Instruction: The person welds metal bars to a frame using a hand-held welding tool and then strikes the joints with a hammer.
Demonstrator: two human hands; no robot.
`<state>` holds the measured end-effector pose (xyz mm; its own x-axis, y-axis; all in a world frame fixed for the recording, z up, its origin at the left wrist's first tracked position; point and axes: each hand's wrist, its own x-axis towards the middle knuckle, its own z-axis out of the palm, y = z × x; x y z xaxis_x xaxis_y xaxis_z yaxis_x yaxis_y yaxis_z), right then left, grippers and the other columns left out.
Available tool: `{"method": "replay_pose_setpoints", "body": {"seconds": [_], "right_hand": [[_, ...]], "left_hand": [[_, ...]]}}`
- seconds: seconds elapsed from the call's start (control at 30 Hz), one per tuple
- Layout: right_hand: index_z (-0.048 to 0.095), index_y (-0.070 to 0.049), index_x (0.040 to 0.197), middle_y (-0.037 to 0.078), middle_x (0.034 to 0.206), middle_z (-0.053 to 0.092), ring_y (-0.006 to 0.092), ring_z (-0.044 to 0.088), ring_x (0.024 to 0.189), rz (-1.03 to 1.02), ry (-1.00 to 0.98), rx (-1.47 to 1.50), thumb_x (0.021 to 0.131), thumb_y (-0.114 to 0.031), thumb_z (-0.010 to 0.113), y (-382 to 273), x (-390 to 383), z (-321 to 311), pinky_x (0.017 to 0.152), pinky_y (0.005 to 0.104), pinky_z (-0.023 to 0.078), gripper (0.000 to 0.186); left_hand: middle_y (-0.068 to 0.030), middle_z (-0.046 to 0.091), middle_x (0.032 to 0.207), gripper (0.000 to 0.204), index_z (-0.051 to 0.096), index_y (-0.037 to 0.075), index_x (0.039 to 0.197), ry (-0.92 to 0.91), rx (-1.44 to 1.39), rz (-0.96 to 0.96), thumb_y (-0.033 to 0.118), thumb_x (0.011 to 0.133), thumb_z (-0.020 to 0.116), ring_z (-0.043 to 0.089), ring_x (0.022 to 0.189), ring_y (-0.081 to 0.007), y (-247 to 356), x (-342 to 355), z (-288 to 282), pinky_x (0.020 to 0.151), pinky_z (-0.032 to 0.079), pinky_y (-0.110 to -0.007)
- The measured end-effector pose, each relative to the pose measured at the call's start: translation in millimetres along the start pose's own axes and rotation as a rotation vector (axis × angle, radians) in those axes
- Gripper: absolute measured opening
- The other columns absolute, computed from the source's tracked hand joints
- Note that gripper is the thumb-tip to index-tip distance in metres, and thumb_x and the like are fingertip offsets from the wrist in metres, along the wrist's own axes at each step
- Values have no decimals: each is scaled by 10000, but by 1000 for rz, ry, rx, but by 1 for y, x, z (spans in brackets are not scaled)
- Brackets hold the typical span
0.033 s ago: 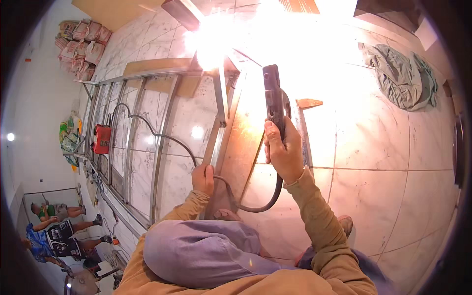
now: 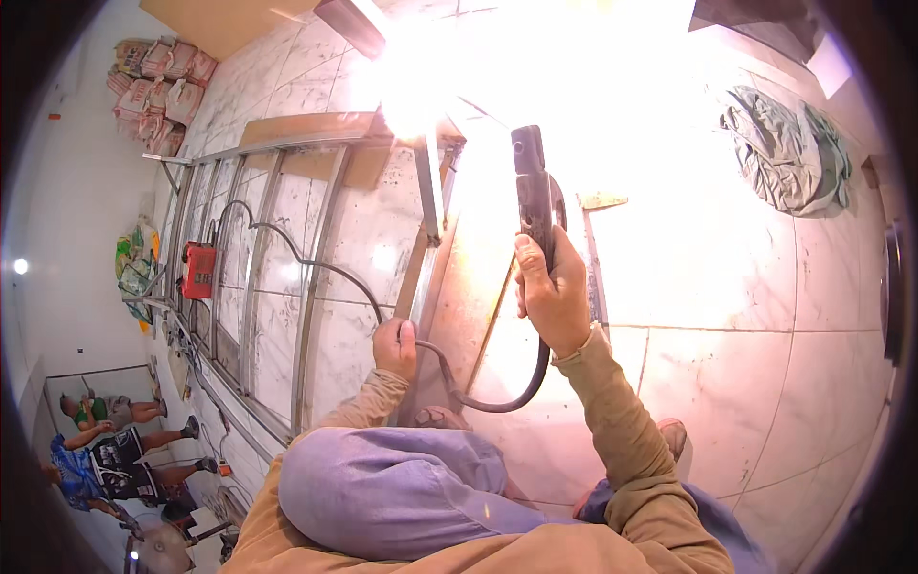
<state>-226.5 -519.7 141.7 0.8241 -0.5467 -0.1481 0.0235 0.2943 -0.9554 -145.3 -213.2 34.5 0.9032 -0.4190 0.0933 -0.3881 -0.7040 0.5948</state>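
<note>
In my right hand (image 2: 553, 292), closed round its handle, is a dark welding electrode holder (image 2: 532, 191). A thin electrode (image 2: 483, 113) points up-left from its jaws toward a glaring white welding arc (image 2: 413, 103) at a corner of the metal frame (image 2: 330, 196). The glare hides the joint. My left hand (image 2: 394, 346) is closed where the black welding cable (image 2: 330, 266) meets a frame bar; the cable comes out on its right and loops up to the holder. A chipping hammer (image 2: 602, 200) lies right of my right hand, its head washed out by light.
A red welding machine (image 2: 199, 271) stands left beyond the frame bars. Stacked sacks (image 2: 163, 81) lie far left; a crumpled grey-green cloth (image 2: 779, 148) is at right. Brown board (image 2: 354, 163) lies under the frame. Two people (image 2: 110, 459) are at the lower left.
The white glare has spread, washing out more of the floor and the hammer head. Both hands and the electrode holder stay in nearly the same place.
</note>
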Motion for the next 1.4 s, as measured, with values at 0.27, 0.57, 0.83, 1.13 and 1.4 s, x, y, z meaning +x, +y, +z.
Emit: {"method": "replay_pose_setpoints", "body": {"seconds": [0.27, 0.57, 0.83, 1.13, 1.4], "right_hand": [[587, 7, 1073, 20, 729, 574, 97, 514, 640, -16, -31, -2, 1020, -250, 576, 3, 1, -6, 591, 281, 446, 263], [535, -48, 1044, -23, 671, 479, 49, 461, 472, 7, -21, 140, 1033, -291, 529, -3, -3, -7, 386, 227, 401, 244], [567, -23, 977, -28, 676, 517, 39, 456, 536, -2, -37, 94, 1025, -271, 561, -1, 1, -5, 466, 238, 379, 253], [587, -2, 1012, -12, 689, 527, 61, 461, 575, -1, -29, 59, 1024, -250, 568, 4, 4, -4, 507, 259, 394, 249], [610, 10, 1033, 20, 694, 569, 84, 510, 599, -14, -8, 38, 1012, -212, 580, 4, 5, -6, 536, 281, 433, 226]], "left_hand": [[-200, 620, 815, 279, 638, 27, 854, 22, 123, 41, 265, 963, 541, 589, 762, -393, -14, -2, 6, 725, 450, -483], [-183, 606, 733, 261, 627, 3, 822, 16, 26, 44, 204, 967, 544, 582, 716, -392, -9, -1, 0, 671, 444, -484], [-190, 607, 748, 272, 629, 16, 819, 20, 70, 9, 224, 967, 533, 580, 756, -402, -4, -2, 1, 701, 435, -501], [-182, 624, 766, 367, 641, 0, 867, 1, 92, 47, 311, 994, 493, 604, 722, -359, -14, -3, 1, 666, 463, -442], [-198, 605, 746, 284, 624, 17, 836, 11, 71, 19, 261, 954, 537, 578, 718, -416, -11, -1, 4, 675, 442, -497]]}}
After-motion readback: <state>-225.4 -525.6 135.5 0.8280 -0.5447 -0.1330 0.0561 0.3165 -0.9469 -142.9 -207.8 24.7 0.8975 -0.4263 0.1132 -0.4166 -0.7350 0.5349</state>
